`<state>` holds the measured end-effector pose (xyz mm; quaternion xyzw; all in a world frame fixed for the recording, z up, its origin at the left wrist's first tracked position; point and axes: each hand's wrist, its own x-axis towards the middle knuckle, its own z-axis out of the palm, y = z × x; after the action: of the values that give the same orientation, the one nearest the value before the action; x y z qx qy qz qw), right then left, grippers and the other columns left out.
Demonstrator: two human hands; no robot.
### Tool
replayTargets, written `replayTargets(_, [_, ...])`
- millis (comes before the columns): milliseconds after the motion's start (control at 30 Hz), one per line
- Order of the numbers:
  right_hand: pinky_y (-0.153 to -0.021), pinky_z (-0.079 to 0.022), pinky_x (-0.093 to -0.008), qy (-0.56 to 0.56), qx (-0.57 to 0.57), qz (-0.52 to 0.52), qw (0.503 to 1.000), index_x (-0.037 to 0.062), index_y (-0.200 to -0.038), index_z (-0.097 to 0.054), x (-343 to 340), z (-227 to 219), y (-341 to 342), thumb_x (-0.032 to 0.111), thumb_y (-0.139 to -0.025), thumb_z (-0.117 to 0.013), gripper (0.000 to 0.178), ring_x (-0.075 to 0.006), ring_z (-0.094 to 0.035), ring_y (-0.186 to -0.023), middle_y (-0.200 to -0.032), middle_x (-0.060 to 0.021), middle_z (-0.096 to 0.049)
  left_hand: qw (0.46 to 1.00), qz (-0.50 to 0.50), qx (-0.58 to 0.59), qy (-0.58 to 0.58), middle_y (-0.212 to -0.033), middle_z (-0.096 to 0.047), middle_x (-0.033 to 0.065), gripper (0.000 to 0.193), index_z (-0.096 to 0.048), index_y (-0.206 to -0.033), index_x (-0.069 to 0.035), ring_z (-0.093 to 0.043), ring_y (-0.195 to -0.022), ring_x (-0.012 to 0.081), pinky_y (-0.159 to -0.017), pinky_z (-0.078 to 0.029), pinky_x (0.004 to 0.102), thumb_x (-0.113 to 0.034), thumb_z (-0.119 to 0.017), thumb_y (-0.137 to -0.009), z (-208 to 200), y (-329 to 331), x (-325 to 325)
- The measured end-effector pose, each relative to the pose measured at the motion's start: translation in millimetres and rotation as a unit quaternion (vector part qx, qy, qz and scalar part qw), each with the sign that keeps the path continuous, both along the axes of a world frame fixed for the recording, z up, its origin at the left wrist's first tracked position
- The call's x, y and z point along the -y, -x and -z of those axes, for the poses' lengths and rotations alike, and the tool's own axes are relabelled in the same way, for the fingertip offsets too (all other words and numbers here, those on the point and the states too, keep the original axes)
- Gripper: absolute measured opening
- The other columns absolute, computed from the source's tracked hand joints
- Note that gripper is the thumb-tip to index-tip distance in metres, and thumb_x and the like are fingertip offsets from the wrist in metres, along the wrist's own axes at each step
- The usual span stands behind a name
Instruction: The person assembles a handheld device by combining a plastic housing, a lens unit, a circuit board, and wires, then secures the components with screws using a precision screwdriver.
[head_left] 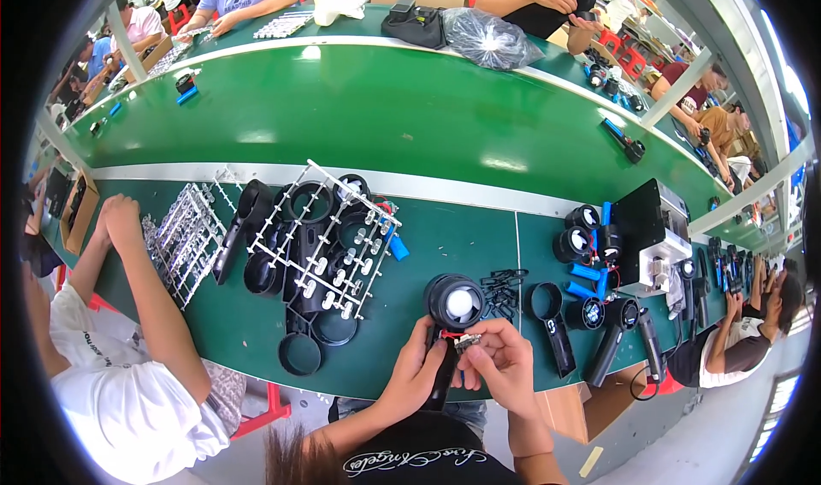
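Note:
Close to my body, my left hand (412,377) is wrapped round the black handle of a handheld fan housing (439,288). Its round head points away from me and has a white dome (459,304) in the middle. A small circuit board (467,343) with red wires sits at the top of the handle, pinched between the thumb and fingers of my right hand (505,365). Beyond that hand lies a pile of small black plastic parts (503,297). Part of the handle is hidden behind my left fingers.
On the left, clear plastic part frames (338,271) lie over black fan housings (301,353). To the right are an open housing (552,322), fan motors with blue batteries (585,273), an electric screwdriver (652,348) and a metal-and-black machine (652,241). A green conveyor belt (368,109) runs behind. A co-worker's arms (141,263) rest at left.

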<state>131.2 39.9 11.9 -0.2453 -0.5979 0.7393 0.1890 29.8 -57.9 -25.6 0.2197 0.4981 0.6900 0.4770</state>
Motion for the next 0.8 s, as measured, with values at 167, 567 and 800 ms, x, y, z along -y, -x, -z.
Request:
replayTargets(167, [-0.046, -0.044, -0.0184, -0.005, 0.000, -0.014, 1.000, -0.0029, -0.104, -0.044, -2, 0, 0, -0.002, -0.084, -0.053, 0.022, -0.0101, -0.057, -0.057, -0.071, -0.0064, -0.058, 1.000, -0.005, -0.025, 0.008, -0.077, -0.052, 0.0068, 0.027, -0.034, -0.118, 0.000, -0.052, -0.058, 0.0096, -0.055, -0.043, 0.0222, -0.009, -0.034, -0.093, 2, -1, -2])
replayTargets(567, [-0.052, -0.049, -0.0211, -0.372, 0.019, 0.042, 0.927, -0.0039, -0.092, -0.052, 4, 10, -14, -0.005, -0.078, -0.059, 0.015, -0.0124, -0.062, -0.060, -0.071, -0.0081, -0.063, 0.997, 0.002, -0.078, 0.010, -0.078, -0.054, 0.0080, 0.026, -0.033, -0.117, 0.002, -0.054, -0.060, 0.0109, -0.055, -0.044, 0.0241, -0.006, -0.035, -0.092, -20, -5, -4])
replayTargets(800, [-0.050, -0.049, -0.0228, -0.205, -0.040, 0.110, 0.972, -0.0040, -0.089, -0.052, 10, 8, -10, -0.008, -0.077, -0.057, 0.013, -0.0136, -0.062, -0.054, -0.071, -0.0096, -0.063, 0.998, 0.029, -0.062, 0.000, -0.078, -0.054, 0.0087, 0.027, -0.032, -0.117, 0.002, -0.054, -0.060, 0.0100, -0.053, -0.043, 0.0232, -0.006, -0.037, -0.092, -16, -6, -4])
